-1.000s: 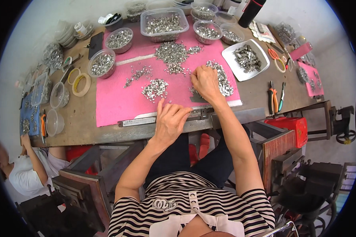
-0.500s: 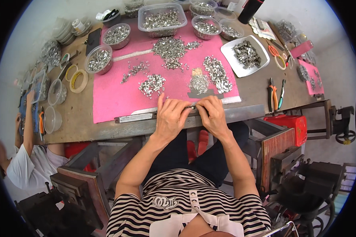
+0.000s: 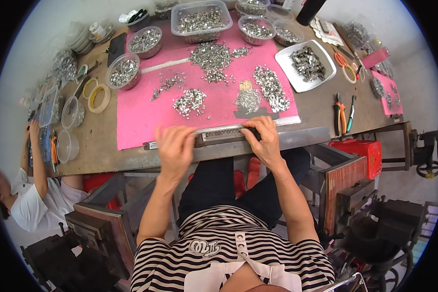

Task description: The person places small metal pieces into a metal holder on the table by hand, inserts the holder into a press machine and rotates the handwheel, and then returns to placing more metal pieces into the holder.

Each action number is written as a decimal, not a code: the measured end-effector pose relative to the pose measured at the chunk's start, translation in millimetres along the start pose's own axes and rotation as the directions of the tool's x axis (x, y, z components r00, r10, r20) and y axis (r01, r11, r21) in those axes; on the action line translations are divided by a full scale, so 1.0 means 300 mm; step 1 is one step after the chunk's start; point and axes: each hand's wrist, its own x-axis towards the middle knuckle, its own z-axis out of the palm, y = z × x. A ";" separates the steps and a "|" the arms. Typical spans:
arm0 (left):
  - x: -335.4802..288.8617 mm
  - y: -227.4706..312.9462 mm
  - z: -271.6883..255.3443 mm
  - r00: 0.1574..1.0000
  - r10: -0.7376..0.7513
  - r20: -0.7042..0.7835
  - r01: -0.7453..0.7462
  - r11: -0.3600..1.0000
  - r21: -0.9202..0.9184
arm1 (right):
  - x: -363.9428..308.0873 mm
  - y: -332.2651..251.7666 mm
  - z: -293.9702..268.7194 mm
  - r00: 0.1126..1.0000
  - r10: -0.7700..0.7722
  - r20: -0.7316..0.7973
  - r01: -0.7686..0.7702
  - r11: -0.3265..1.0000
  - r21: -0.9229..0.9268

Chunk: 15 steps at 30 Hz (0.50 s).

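A narrow dark metal bar (image 3: 222,135) lies along the table's front edge, with a row of small metal bits set along its channel. My right hand (image 3: 264,142) is closed at the bar's right end, fingers bent over the far side and thumb on the near side. Over the bar's left part hovers my left hand (image 3: 175,150), smeared by motion. Just beyond, on the pink mat (image 3: 146,127), lie a pile of thin silvery pins (image 3: 248,100), a pile of small shiny metal pieces (image 3: 189,100) and a long heap of similar pieces (image 3: 271,88).
Tubs of metal pieces (image 3: 202,22) line the back. At the right are a white dish (image 3: 305,65) and orange-handled pliers (image 3: 339,115); tape rolls (image 3: 99,99) and an empty clear tub (image 3: 67,146) lie left. A co-worker (image 3: 36,197) sits at the far left.
My left hand has drawn away to the left from beside my right hand, uncovering the bar's row of bits. My right hand stays at the bar. The view has shifted slightly.
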 end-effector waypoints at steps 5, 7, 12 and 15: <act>-0.093 -0.127 -0.194 0.998 -0.053 0.034 0.047 0.987 0.154 | 0.004 0.003 0.004 1.000 -0.025 -0.005 0.025 1.000 -0.014; -0.100 -0.125 -0.222 0.982 -0.133 0.132 0.099 0.966 0.238 | 0.010 0.006 0.005 0.997 -0.080 -0.006 0.080 0.995 -0.064; -0.109 -0.176 -0.197 0.995 -0.053 0.082 0.030 0.964 0.264 | 0.026 0.034 -0.002 0.976 -0.201 0.082 0.206 0.977 -0.055; -0.108 -0.170 -0.213 0.996 0.021 0.091 -0.049 0.946 0.321 | 0.044 0.029 -0.011 0.975 -0.149 0.162 0.159 0.986 -0.046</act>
